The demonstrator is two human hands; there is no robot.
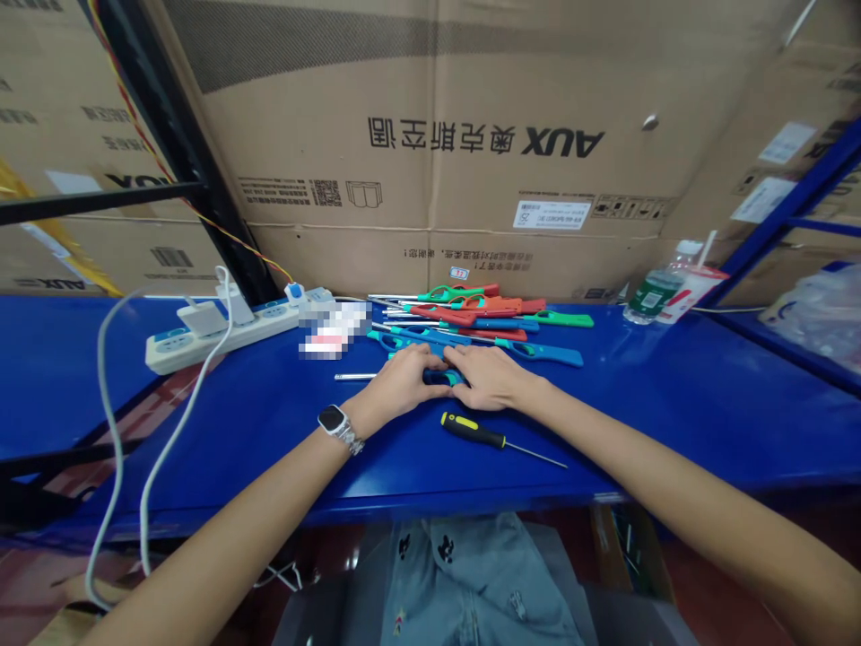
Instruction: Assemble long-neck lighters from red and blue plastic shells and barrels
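Note:
A blue long-nosed lighter (447, 378) with a teal trigger lies low over the table between my two hands. Its metal barrel (353, 377) sticks out to the left, past my left hand (404, 384). The left fingers and thumb are closed round the front of the handle. My right hand (490, 375) grips the rear of the handle, its fingers covering that end. Just beyond my hands is a pile of similar lighters (471, 314) in red, blue, green and orange. Nearer to me rests a black and yellow screwdriver (474, 431), its tip pointing right.
A white power strip (248, 334) with plugs and white cables sits at the left. At the back right stand a plastic bottle (652, 292) and a cup with a straw (692, 287). A large cardboard box (430, 197) walls the back of the blue table (269, 449).

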